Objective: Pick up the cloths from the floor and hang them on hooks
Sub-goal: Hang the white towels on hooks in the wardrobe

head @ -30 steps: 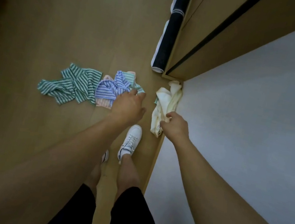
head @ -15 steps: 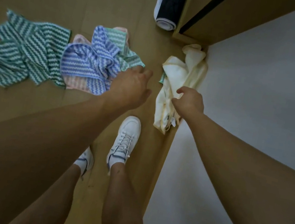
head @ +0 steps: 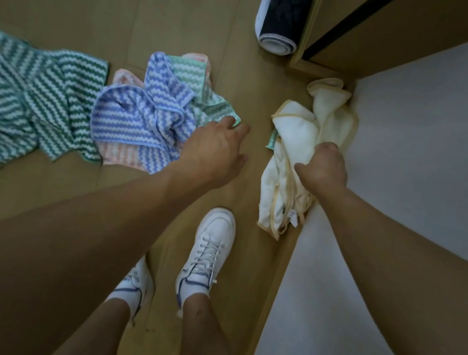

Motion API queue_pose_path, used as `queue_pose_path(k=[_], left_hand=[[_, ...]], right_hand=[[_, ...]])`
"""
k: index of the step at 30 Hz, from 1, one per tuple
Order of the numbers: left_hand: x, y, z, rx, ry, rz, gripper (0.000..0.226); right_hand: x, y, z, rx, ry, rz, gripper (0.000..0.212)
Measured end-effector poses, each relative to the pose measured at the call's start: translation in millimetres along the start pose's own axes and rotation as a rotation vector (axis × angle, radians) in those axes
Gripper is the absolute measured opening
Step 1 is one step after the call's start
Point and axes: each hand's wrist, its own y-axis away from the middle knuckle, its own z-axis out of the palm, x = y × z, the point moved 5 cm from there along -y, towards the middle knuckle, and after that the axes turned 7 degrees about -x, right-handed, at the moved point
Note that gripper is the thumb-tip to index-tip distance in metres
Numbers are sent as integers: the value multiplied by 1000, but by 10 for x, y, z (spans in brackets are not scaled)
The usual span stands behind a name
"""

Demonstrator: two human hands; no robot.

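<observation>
Cloths lie scattered on the tan wooden floor (head: 28,235), none lifted yet and no hooks in view, so the step in hand is judged to be the first pick-up. The right hand (head: 323,169) is down on the crumpled cream cloth with yellow edging (head: 295,144), which lies against the foot of the pale grey wall (head: 429,180); its fingers curl into the folds and appear to grip the fabric. The left hand (head: 216,146) reaches with fingers loosely spread and holds nothing, its fingertips at the corner of the mint-green striped cloth (head: 187,78), which is heaped with the blue-and-white zigzag cloth (head: 141,111) and a peach striped cloth (head: 119,154) underneath. A dark green-and-white zigzag cloth (head: 31,97) lies just beside that heap, farther left. To do this well, each hand should likely gather a full bunch of one cloth rather than a thin edge, since the heaped cloths overlap and could drag each other. The cream cloth would best come straight up, away from the wall, and clear of the white sneaker (head: 208,251) near its trailing end
</observation>
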Motion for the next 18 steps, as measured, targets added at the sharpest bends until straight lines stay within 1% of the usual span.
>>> queue_pose_path(k=[2,7,10,14,18], left_hand=[[44,74,-147,5,3,-6,60],[314,371,-725,45,17,36,60],[511,600,-1184,88,19,53,60],[836,1045,-1874,142,16,131,62],[1215,1615,-2513,156,-7,220,61]], right_hand=[[-21,190,-193,102,-23,-38,48],[-49,806,-785,245,-211,-126,38],[-144,1238,-1194,311,-297,-197,28],[-310,1916,-1763,388,-411,-278,17],[-479,2651,-2313,407,-525,-316,22]])
